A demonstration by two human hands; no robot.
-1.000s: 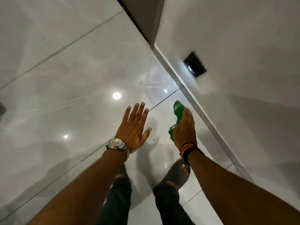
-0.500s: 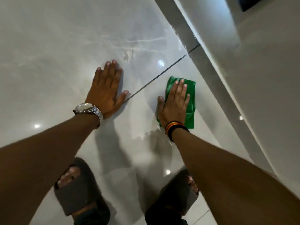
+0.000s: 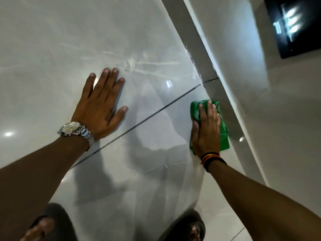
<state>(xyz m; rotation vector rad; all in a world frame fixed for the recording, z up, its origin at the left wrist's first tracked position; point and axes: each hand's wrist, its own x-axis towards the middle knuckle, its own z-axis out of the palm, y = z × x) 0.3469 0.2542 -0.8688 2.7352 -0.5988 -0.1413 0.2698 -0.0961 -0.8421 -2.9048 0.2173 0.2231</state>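
Note:
A green cloth (image 3: pixel 224 136) lies flat on the glossy white tiled floor (image 3: pixel 52 49), close to the grey skirting (image 3: pixel 210 79) at the wall's foot. My right hand (image 3: pixel 206 131) presses down on the cloth with straight fingers, a striped band on its wrist. My left hand (image 3: pixel 100 105) lies flat on the tile with fingers spread, a silver watch (image 3: pixel 73 130) on the wrist. A dark grout line (image 3: pixel 147 119) runs between the two hands.
A white wall (image 3: pixel 286 136) rises on the right with a black wall plate (image 3: pixel 295 25) set in it. Wet streaks (image 3: pixel 139 63) show on the tile beyond my left hand. My two feet in dark sandals (image 3: pixel 184 226) stand at the bottom edge.
Both hands came down from the air onto the floor. My right hand with the cloth has since slid right, toward the skirting. The view has dropped closer to the tile.

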